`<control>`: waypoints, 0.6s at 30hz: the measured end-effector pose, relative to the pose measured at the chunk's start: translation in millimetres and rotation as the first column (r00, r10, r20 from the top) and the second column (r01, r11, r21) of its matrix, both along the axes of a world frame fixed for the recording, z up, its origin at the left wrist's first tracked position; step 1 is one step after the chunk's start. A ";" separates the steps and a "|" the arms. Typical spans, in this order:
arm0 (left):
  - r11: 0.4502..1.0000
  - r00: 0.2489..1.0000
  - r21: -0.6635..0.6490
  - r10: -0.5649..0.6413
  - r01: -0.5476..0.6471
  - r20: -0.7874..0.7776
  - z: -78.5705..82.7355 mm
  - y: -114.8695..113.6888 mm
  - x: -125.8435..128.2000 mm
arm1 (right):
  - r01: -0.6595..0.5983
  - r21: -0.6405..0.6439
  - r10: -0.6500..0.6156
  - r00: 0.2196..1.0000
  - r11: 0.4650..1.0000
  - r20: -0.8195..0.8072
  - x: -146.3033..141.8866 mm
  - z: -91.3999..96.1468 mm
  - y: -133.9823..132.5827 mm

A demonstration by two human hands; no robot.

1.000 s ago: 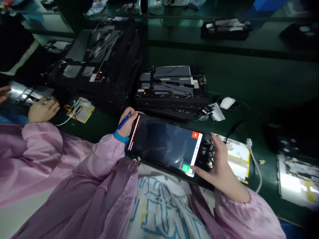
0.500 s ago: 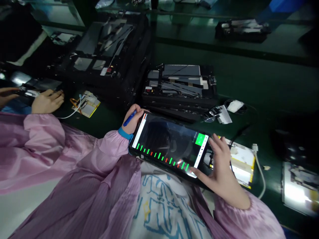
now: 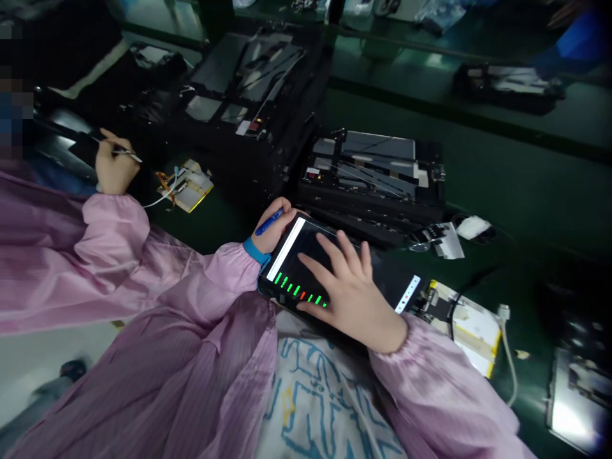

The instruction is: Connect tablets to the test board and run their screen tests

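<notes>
A dark tablet (image 3: pixel 292 256) with a lit screen rests tilted at my lap; green and red marks run along its lower side. My left hand (image 3: pixel 273 237) is closed around its left end, with a blue pen (image 3: pixel 269 222) also held at the fingers. A blue band (image 3: pixel 257 251) circles that wrist. Over the screen my right hand (image 3: pixel 351 293) lies with fingers spread, covering much of the display; whether all the fingertips touch the glass I cannot tell. Close to the tablet's right end is a white and yellow-edged battery board (image 3: pixel 478 328) with a black cable across it.
Stacked black device housings (image 3: pixel 373 169) stand behind the tablet, beside a taller stack (image 3: pixel 248 83). A white cable (image 3: pixel 509 357) lies at right near a silver panel (image 3: pixel 576 398). At left, a co-worker's hand (image 3: pixel 117 166) holds a thin metal tool near another battery board (image 3: pixel 191 188).
My right hand has moved left from the tablet's right edge onto the middle of the screen. The green box is no longer visible. My left hand keeps its hold; the view has shifted.
</notes>
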State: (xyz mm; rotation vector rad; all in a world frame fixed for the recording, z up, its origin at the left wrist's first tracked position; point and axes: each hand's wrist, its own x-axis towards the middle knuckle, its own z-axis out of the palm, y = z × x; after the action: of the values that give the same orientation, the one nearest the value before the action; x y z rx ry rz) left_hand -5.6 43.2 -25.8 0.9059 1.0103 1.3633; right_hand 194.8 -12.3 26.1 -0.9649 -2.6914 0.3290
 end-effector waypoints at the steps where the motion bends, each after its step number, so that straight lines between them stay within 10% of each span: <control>1: 1.000 1.000 -0.002 0.003 -0.003 0.001 0.4 -0.9 0.2 | -0.032 0.003 0.032 0.999 0.999 0.012 -10.3 0.8 3.8; 18: 0.997 0.995 -0.017 0.077 -0.078 -0.062 4.3 -4.2 0.4 | 0.223 0.057 -0.223 0.975 0.973 -0.006 20.4 4.1 -13.7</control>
State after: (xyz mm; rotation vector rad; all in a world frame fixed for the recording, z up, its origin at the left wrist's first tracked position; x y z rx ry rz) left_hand -5.2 39.0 -21.5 0.9071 1.1138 1.3950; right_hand 215.2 -26.0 30.2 -1.2349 -2.5440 0.2042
